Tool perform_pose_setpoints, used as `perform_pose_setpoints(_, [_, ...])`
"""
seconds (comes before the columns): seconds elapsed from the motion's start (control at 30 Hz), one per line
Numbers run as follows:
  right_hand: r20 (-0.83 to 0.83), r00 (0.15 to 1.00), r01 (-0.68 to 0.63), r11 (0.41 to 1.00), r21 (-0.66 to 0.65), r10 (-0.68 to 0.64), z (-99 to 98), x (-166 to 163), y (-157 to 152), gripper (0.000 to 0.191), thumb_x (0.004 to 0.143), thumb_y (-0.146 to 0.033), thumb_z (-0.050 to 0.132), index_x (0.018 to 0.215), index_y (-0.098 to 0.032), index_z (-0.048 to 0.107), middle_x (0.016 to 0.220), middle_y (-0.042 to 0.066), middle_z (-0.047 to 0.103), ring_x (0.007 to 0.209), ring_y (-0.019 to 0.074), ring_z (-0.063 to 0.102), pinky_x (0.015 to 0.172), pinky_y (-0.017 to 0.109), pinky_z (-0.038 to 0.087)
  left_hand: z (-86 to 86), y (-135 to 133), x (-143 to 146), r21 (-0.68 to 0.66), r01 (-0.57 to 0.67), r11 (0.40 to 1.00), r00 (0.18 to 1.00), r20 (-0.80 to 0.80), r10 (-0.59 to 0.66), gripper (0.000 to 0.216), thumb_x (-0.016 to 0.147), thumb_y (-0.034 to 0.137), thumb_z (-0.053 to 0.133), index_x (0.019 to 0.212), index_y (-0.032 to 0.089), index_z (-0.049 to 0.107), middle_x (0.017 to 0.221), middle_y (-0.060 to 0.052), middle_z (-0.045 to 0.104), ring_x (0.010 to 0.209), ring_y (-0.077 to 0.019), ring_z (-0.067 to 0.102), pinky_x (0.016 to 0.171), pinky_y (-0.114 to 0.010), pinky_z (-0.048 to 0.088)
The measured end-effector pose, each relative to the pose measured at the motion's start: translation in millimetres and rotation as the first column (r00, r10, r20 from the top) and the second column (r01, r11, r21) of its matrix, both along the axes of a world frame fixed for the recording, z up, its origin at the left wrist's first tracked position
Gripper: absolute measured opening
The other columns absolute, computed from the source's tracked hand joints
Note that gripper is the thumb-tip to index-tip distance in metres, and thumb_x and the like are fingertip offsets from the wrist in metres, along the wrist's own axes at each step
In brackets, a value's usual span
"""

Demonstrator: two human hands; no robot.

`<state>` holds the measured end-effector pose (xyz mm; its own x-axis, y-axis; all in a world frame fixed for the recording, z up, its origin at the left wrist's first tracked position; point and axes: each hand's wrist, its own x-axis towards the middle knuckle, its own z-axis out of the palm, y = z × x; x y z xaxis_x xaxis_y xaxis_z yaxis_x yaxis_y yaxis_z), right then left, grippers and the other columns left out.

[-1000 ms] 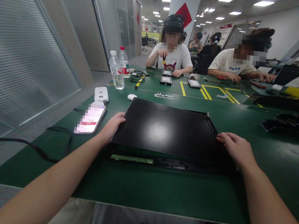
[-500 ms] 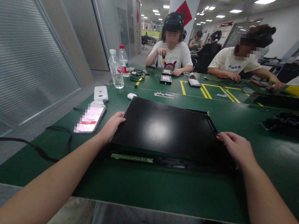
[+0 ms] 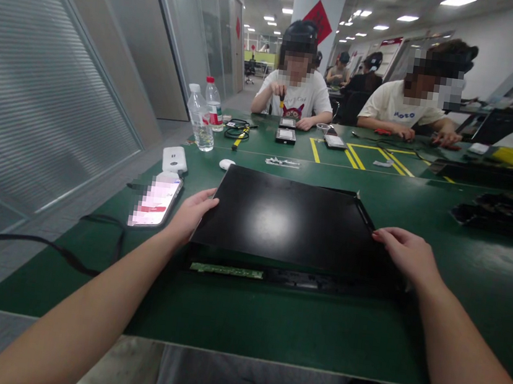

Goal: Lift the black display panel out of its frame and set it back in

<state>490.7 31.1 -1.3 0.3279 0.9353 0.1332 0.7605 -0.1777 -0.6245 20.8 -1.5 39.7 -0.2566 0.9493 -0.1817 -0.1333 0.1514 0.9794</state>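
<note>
A flat black panel lies over a black chassis on the green table mat. A green circuit board strip shows under the panel's near edge. My left hand grips the panel's left edge, fingers on its top. On the opposite side, my right hand holds the right edge near the black rail.
A phone and a white power bank lie left of the panel, with a black cable trailing off. Two water bottles stand beyond. Other people work at the far side; black parts lie at right.
The far edge of the panel has shifted slightly away and my left hand has slid a little forward along its edge. The right hand has barely moved.
</note>
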Motion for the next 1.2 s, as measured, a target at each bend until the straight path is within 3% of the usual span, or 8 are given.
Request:
perform_pose_setpoints(0.17, [0.017, 1.000, 0.025, 1.000, -0.014, -0.024, 6.5, -6, -3, 0.034, 0.076, -0.055, 0.062, 0.081, -0.028, 0.082, 0.090, 0.008, 0.081, 0.090, 0.0314, 0.071, 0.077, 0.042, 0.048, -11.8, 3, -10, 0.039, 0.082, 0.996, 0.996, -0.023, -0.081, 0.043, 0.078, 0.021, 0.078, 0.120, 0.017, 0.067, 0.091, -0.005, 0.083, 0.074, -0.0215, 0.078, 0.082, -0.037, 0.065])
perform_pose_setpoints(0.4, [0.005, 1.000, 0.023, 1.000, -0.021, -0.023, 5.3, -5, -3, 0.034, 0.076, -0.054, 0.062, 0.083, -0.028, 0.082, 0.090, 0.008, 0.080, 0.090, 0.0301, 0.070, 0.076, 0.041, 0.049, -24.5, 10, -25, 0.153, 0.165, 0.974, 0.961, -0.246, -0.124, 0.054, 0.070, 0.042, 0.085, 0.117, 0.019, 0.070, 0.127, -0.012, 0.080, 0.121, -0.0354, 0.074, 0.110, -0.052, 0.056])
perform_pose_setpoints(0.57, [0.041, 0.998, 0.046, 0.999, -0.014, -0.045, 4.7, -5, -1, 0.031, 0.074, -0.054, 0.064, 0.080, -0.028, 0.081, 0.086, 0.008, 0.079, 0.085, 0.0300, 0.069, 0.074, 0.041, 0.048, -27.3, 16, -37, 0.182, 0.129, 0.975, 0.862, -0.506, -0.019, 0.047, 0.065, 0.049, 0.086, 0.103, 0.021, 0.078, 0.154, -0.016, 0.064, 0.142, -0.0405, 0.060, 0.120, -0.053, 0.048])
perform_pose_setpoints(0.73, [0.035, 0.999, 0.041, 0.999, -0.001, -0.041, 3.2, -5, -2, 0.032, 0.074, -0.055, 0.064, 0.080, -0.028, 0.081, 0.086, 0.008, 0.079, 0.086, 0.0301, 0.069, 0.075, 0.041, 0.050, -34.3, 19, -41, 0.144, 0.156, 0.977, 0.784, -0.619, -0.034, 0.054, 0.065, 0.058, 0.082, 0.102, 0.018, 0.080, 0.155, -0.019, 0.061, 0.142, -0.0418, 0.059, 0.122, -0.056, 0.046])
perform_pose_setpoints(0.97, [-0.027, 0.999, 0.025, 1.000, 0.003, -0.025, -2.4, 2, 1, 0.035, 0.071, -0.057, 0.068, 0.083, -0.028, 0.082, 0.085, 0.007, 0.079, 0.085, 0.0299, 0.070, 0.079, 0.042, 0.051, -39.3, 19, -45, 0.067, 0.223, 0.973, 0.587, -0.806, -0.079, 0.058, 0.074, 0.062, 0.075, 0.110, 0.017, 0.081, 0.156, -0.019, 0.058, 0.138, -0.0413, 0.061, 0.119, -0.055, 0.050])
perform_pose_setpoints(1.2, [-0.095, 0.994, 0.044, 0.998, -0.037, -0.047, -4.5, 5, 3, 0.035, 0.070, -0.056, 0.072, 0.088, -0.028, 0.084, 0.087, 0.005, 0.080, 0.079, 0.0283, 0.069, 0.080, 0.045, 0.051, -42.5, 22, -48, 0.056, 0.290, 0.955, 0.472, -0.877, -0.092, 0.050, 0.082, 0.060, 0.070, 0.109, 0.019, 0.081, 0.145, -0.017, 0.067, 0.136, -0.0396, 0.062, 0.122, -0.053, 0.046])
